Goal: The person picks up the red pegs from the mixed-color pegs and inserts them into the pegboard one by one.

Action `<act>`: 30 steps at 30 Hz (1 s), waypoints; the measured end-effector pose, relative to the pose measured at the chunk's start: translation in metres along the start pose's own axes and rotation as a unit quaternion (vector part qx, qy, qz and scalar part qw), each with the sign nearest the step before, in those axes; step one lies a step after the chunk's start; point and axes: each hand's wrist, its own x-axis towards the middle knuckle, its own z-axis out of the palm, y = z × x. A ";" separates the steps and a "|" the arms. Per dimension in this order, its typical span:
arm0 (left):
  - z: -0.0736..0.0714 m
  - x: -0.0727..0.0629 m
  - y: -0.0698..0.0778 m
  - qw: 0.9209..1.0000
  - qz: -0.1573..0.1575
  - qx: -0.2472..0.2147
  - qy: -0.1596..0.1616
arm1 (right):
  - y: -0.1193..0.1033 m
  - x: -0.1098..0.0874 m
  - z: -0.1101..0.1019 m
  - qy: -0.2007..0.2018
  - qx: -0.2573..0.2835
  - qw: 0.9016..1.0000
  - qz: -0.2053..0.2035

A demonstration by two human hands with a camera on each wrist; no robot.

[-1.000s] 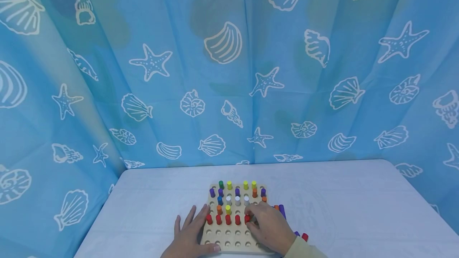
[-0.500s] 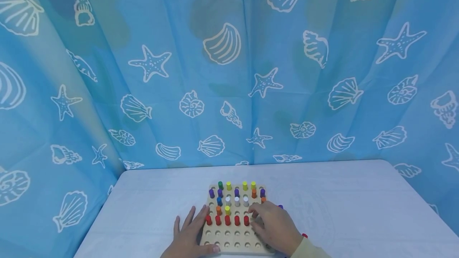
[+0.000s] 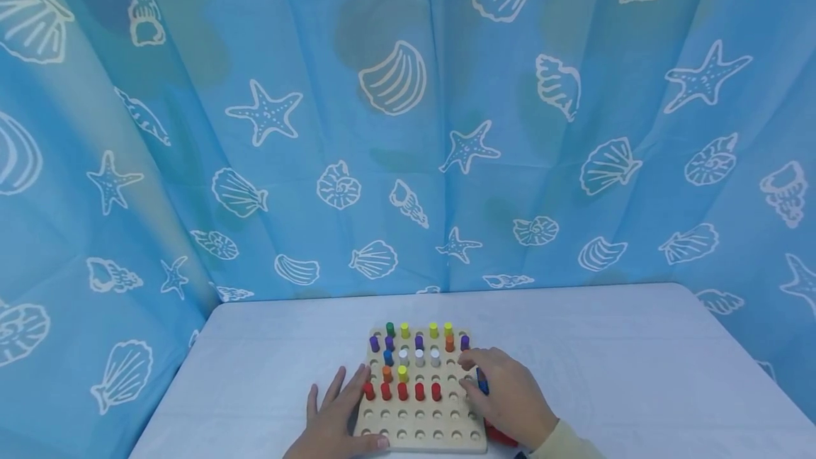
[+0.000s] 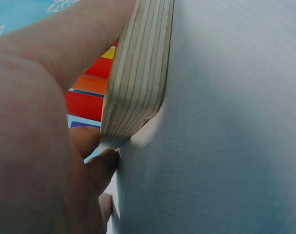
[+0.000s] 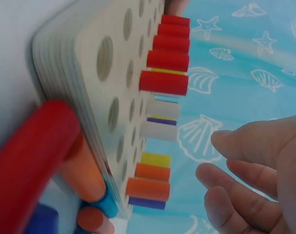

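A pale wooden pegboard [image 3: 428,425] lies on the table, with coloured pegs upright in some of its holes. Five fingers of my left hand [image 3: 334,420] are spread at its left side, the thumb resting on the front corner. My right hand [image 3: 510,395] hovers over the board's right edge, thumb and fingers apart and holding nothing, as the right wrist view also shows. A row of red pegs [image 3: 402,391] crosses the board, ending at a red peg [image 3: 436,392] left of that hand. Between thumb and fingers a blue peg [image 3: 482,382] shows beyond the board.
Loose pegs lie along the board's right side, including a red peg [image 5: 30,165] and an orange peg [image 5: 84,170]. White cloth covers the table [image 3: 612,360]. Behind it hangs a blue curtain [image 3: 408,161] with shell prints.
My right hand has let go of the rightmost red peg, which stands in its hole, and has moved right to the board's edge. The left hand stays in place.
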 end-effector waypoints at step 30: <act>-0.004 -0.001 0.005 1.000 -0.016 0.000 -0.003 | 0.037 -0.020 -0.029 -0.026 -0.024 0.994 0.108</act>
